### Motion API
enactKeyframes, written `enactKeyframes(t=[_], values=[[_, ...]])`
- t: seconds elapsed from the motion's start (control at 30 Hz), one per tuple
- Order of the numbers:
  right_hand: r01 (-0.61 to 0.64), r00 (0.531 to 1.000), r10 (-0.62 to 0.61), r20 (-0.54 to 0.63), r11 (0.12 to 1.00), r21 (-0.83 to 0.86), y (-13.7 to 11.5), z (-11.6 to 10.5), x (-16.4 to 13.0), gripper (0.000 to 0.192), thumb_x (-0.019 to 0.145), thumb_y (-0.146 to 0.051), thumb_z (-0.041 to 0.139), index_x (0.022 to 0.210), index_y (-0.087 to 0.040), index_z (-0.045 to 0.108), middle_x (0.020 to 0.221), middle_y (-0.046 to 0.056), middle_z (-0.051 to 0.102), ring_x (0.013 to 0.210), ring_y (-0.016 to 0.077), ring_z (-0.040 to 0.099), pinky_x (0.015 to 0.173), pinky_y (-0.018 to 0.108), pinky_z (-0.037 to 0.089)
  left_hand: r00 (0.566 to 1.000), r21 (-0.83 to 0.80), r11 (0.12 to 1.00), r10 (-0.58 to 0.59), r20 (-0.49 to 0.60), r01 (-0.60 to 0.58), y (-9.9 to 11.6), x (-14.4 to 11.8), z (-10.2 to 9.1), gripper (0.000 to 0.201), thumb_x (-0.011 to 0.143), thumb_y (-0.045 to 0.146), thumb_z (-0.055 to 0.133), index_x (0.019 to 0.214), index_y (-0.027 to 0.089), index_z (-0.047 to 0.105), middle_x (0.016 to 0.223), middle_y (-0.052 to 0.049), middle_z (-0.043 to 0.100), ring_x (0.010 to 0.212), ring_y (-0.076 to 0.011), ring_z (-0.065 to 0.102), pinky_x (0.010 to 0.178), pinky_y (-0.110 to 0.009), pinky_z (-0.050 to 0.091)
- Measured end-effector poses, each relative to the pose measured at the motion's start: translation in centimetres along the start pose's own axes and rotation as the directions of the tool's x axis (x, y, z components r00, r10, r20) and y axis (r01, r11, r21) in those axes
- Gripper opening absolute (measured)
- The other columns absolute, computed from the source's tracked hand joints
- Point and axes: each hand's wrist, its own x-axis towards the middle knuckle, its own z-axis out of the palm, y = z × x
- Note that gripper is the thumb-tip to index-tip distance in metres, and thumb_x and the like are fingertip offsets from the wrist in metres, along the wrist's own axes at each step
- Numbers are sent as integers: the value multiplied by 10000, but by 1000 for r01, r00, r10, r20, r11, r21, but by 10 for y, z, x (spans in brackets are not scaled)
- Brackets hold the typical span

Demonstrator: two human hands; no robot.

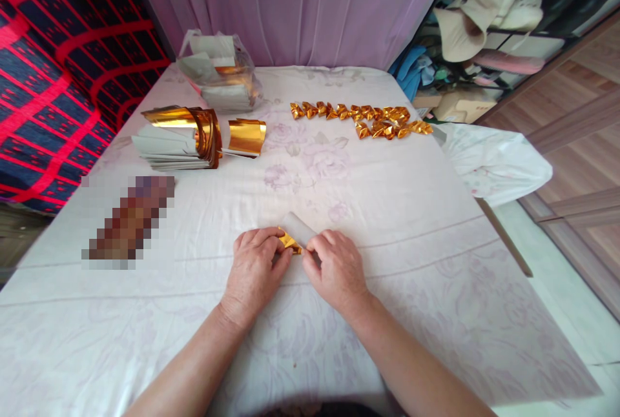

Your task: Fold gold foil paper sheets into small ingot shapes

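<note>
Head view: the left hand [252,270] and right hand [336,268] both pinch a small gold foil sheet [296,235] on the worktop [436,262], mid-fold. Judging by the folded gold pieces [361,119] beyond, the next crease needs firm, even pressing.

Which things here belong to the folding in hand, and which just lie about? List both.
In use:
left hand and right hand, both pinching the gold paper
stack of gold sheets
folded gold pieces
plastic bag of sheets

Lying about:
hat
curtain
red and blue cloth
</note>
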Motion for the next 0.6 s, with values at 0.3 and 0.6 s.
enactKeyframes(t=[0.3, 0.6], values=[[-8, 1000, 8, 3, 1000, 0, -1, 1, -1, 113, 827, -180, 578, 722, -213, 554, 726, 17, 579, 746, 189, 529, 683, 322, 336, 999, 20, 999, -42, -2, 42, 3, 1, 1, 170, 857, 217, 616, 688, 205, 599, 1064, -48, 706, 956, -255, 605, 869, -466, 442], [-6, 1000, 6, 7, 1000, -13, -1, 1, 0, 117, 833, -192, 590, 723, -212, 556, 730, 18, 576, 751, 193, 531, 683, 327, 336, 998, 37, 997, -67, -8, 67, 6, 3, 2, 192, 857, 226, 603, 666, 209, 592, 1052, -51, 701, 953, -259, 594, 866, -477, 437]])
